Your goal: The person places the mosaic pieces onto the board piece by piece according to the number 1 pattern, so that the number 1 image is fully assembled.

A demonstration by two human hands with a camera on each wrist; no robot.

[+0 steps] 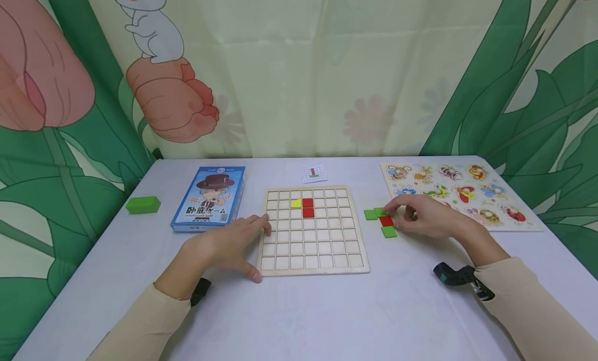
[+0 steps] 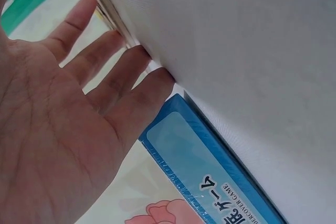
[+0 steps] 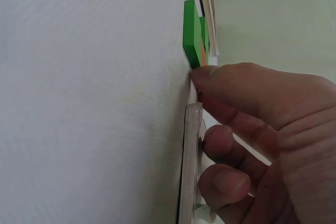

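Note:
A wooden grid board lies in the middle of the table. On it are two red squares and a yellow triangle. My left hand rests along the board's left edge, fingers spread, thumb by the near left corner. To the board's right, my right hand pinches at a loose red tile with thumb and forefinger. Green tiles lie around it; one green tile shows just beyond the fingertips in the right wrist view. The fingers partly hide the red tile.
A blue game box lies left of the board, with a green block farther left. Behind the board is a small pattern card. An insect picture board lies at the right, partly under my right hand.

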